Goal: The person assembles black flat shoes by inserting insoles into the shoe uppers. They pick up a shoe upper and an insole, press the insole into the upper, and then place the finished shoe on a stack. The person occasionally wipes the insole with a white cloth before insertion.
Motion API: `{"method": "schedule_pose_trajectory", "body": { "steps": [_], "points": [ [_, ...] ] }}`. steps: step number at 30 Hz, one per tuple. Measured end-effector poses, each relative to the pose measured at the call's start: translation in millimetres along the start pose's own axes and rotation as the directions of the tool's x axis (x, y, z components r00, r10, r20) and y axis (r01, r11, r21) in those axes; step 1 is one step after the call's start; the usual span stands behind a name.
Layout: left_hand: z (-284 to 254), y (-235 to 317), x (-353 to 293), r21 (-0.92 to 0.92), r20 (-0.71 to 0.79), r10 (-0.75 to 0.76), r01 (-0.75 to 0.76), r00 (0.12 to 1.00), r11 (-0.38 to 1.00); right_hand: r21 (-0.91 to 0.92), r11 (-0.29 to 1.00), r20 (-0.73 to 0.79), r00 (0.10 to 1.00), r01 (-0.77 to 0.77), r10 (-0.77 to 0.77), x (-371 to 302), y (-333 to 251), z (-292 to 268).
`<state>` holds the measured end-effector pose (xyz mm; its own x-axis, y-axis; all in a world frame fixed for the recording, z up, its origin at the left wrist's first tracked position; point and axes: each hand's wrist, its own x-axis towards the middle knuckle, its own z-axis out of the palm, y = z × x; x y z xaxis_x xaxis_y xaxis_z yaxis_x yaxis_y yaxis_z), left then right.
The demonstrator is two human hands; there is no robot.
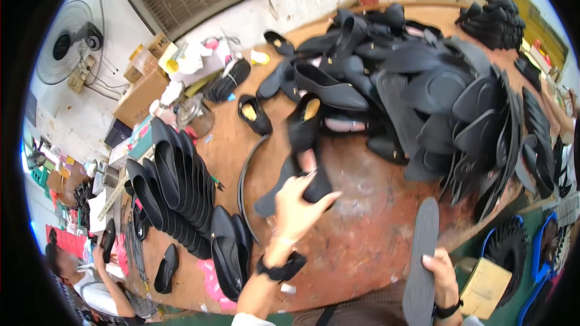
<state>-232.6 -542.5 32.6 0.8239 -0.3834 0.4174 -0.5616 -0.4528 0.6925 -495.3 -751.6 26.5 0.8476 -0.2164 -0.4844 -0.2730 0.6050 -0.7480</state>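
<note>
My left hand (296,204) reaches over the table with its thumb spread away from the fingers. Just beyond it lies a black shoe (318,186), partly covered by the fingers; whether they touch it I cannot tell. A flat dark sole (270,192) lies beside that shoe. Low on the right, my right hand (443,274) grips a long dark grey shoe sole (423,235), thumb on its face. Farther off, a blurred black shoe with a yellowish insole (304,124) sits at the edge of a big heap of black shoes (344,69).
Stacked soles (450,115) fill the table's right side. Nested black shoes (181,175) stand in rows at left, near a curved black strip (243,187). Another person (90,284) holds a shoe at lower left. Blue-rimmed trays (507,247) are at lower right.
</note>
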Motion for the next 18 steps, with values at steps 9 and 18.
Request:
{"method": "schedule_pose_trajectory", "body": {
  "steps": [9, 18],
  "points": [
    [-110.6, 16.0, -229.2, -0.028, 0.466, -0.062, 0.084, 0.882, 0.996, -0.28, 0.926, 0.313, 0.936, 0.253, -0.161, 41.5, 2.4, 25.8],
    [-84.1, -31.7, -273.3, 0.197, 0.117, -0.247, 0.222, 0.962, 0.955, -0.461, -0.203, 0.887, 0.447, 0.864, -0.112, 71.2, 65.7, 120.4]
  ]
}}
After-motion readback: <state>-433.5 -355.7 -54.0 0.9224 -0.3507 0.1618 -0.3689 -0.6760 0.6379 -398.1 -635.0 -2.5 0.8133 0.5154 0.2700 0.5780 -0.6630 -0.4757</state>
